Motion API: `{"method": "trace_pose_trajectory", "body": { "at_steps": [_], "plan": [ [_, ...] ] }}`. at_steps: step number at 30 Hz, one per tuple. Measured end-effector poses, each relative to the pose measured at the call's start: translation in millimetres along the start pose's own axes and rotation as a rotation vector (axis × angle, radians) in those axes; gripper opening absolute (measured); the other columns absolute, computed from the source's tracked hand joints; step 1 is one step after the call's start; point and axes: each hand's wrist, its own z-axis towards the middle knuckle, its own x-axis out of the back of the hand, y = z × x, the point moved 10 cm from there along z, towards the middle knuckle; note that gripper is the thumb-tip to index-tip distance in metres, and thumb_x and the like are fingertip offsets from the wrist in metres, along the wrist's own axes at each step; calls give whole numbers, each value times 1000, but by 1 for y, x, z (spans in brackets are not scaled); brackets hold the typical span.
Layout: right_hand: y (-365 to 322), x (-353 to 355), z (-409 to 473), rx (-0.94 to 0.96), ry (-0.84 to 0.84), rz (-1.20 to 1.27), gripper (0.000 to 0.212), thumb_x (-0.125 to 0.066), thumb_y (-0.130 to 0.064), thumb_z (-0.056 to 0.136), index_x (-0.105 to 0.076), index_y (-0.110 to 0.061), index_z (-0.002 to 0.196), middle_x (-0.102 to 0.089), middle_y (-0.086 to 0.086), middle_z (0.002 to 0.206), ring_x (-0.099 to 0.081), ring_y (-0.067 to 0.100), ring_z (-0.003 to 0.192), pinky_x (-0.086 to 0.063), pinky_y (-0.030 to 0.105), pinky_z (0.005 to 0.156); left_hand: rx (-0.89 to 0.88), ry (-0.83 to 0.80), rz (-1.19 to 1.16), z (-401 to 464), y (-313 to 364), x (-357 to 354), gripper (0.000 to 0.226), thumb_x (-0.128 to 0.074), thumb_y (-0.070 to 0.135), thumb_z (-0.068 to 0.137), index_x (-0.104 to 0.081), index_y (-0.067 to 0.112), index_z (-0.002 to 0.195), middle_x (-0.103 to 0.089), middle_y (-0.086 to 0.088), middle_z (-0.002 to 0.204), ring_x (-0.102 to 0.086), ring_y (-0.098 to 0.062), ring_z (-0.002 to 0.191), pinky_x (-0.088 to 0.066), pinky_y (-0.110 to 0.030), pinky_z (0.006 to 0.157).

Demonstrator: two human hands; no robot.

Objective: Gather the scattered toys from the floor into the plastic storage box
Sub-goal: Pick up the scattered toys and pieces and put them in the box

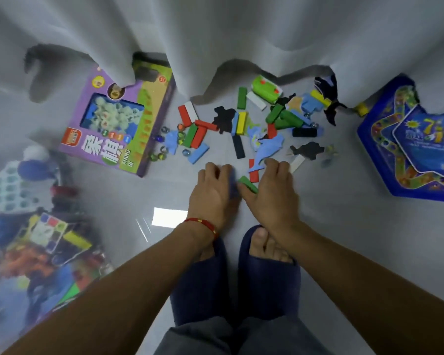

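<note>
Scooping looks like the sensible way to take these toys: the coloured wooden blocks (195, 134) are probably light and stiff, easy to pinch by their long sides, while the flat blue foam pieces (267, 147) are likely soft and bendy and better slid together before lifting. The glass marbles (162, 149) near the purple game box (118, 124) are apt to be rolling away if nudged.

Both arms are reaching down and forward over the slippered feet to the near edge of the pile on the grey floor (331, 213). The left hand (213, 193) is lying palm down with fingers curling over something bluish; whether it is gripping it, I cannot tell. The right hand (272, 193) is pressing fingertips onto a green block (248, 183), fingers loosely bent, not yet closing around it.

The clear storage box (31, 252) is sitting at the left, already holding toys, well apart from the pile.
</note>
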Motion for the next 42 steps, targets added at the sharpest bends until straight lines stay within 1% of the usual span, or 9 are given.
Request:
{"method": "trace_pose_trajectory", "body": {
  "at_steps": [13,17,21,26,29,32,35,39,42],
  "plan": [
    [24,-3,-5,-11,18,132,41,-72,-36,84,-53,-6,105,-51,9,101,-54,25,85,-45,33,68,154,-101,-187,9,-17,4,18,-63,8,87,-48,14,94,-59,-7,92,-52,-20,75,-38,-17,59],
    [25,1,-12,78,-2,120,37,-73,-33,82,-52,-7,98,-52,6,95,-52,22,77,-41,31,64,185,-62,-332,12,-13,10,13,-61,11,86,-49,12,88,-63,-7,79,-59,-25,70,-49,-31,59],
    [28,13,-25,70,12,231,39,-76,-38,79,-55,-16,104,-55,-1,99,-55,19,82,-46,31,69,533,-223,-852,5,-11,-18,16,-51,1,85,-46,13,95,-67,-15,74,-67,-30,63,-59,-41,60],
    [5,16,-44,215,-117,345,42,-78,-35,76,-58,-20,110,-57,-4,103,-59,15,86,-52,33,73,602,-356,-1070,5,4,-40,41,-66,46,75,-66,8,90,-64,-9,75,-60,-24,71,-54,-39,70],
    [4,18,-47,276,-133,355,42,-79,-29,76,-61,-22,114,-54,-8,100,-54,5,84,-44,12,71,517,-327,-1071,6,3,-38,44,-70,41,82,-66,-2,92,-62,-10,72,-59,-24,69,-50,-34,65],
    [36,21,-42,131,-123,343,35,-77,-28,77,-66,-27,110,-56,-10,97,-57,4,81,-43,11,73,582,-268,-1335,11,-1,-35,24,-51,13,101,-54,-7,112,-67,-18,90,-69,-28,72,-60,-34,62],
    [82,22,-32,-255,-76,777,12,-67,-17,89,-68,-14,101,-67,2,78,-65,16,63,-51,30,66,556,-284,-1467,19,3,-26,26,-41,8,104,-45,-4,126,-65,-26,113,-72,-30,75,-59,-33,61],
    [90,28,-13,-414,-53,1535,20,-37,-7,89,-57,-5,85,-55,13,79,-51,26,57,-43,35,55,565,-303,-1395,22,8,-23,28,-39,1,101,-52,2,125,-62,-18,93,-57,-19,58,-48,-26,47],
    [91,32,2,-430,-23,1428,19,-34,-9,85,-51,-11,79,-44,6,67,-38,19,53,-31,30,50,568,-271,-1186,27,4,-21,24,-45,4,95,-63,10,109,-51,-10,77,-44,-17,55,-41,-27,47]
  ]
}}
